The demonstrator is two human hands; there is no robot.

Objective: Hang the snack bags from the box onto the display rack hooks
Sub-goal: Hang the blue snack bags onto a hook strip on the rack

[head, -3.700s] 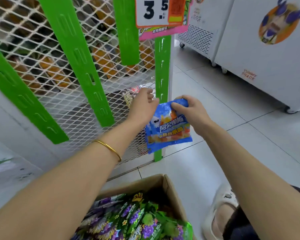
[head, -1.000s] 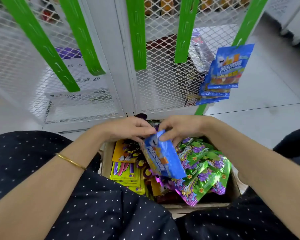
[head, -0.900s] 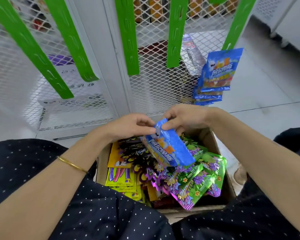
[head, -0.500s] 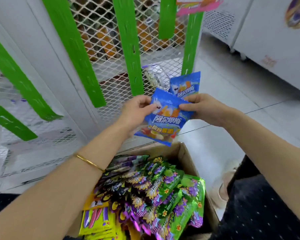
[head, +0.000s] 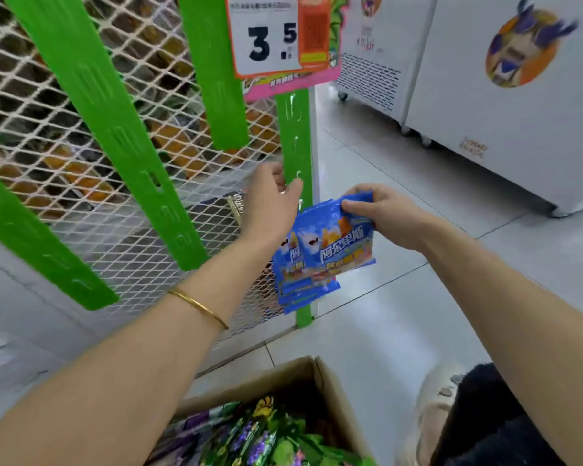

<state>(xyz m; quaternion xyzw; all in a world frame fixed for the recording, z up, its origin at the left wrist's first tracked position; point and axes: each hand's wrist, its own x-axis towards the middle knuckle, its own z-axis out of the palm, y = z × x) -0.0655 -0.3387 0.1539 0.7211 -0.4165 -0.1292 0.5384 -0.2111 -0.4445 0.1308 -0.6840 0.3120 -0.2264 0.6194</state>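
My right hand (head: 382, 215) pinches the top edge of a blue snack bag (head: 342, 245), holding it up against the rightmost green hook strip (head: 296, 146) of the wire-mesh rack. Several more blue bags (head: 303, 287) hang on that strip just below and behind it. My left hand (head: 273, 200) reaches to the strip beside the bag's top, fingers extended against the strip; whether it touches the bag is hidden. The cardboard box (head: 303, 371) stands on the floor at the bottom, with green and purple snack bags (head: 256, 438) inside.
Other green hook strips (head: 112, 129) slant across the white mesh panel. A price sign reading 3.5 (head: 273, 35) hangs above the rightmost strip. White freezer cabinets (head: 485, 95) stand on the tiled floor to the right. My shoe (head: 431, 408) is next to the box.
Both hands lifted a blue bag from the box up to the rightmost strip. Now my left hand has let go of the bag and reaches the strip, while my right hand still holds the bag.
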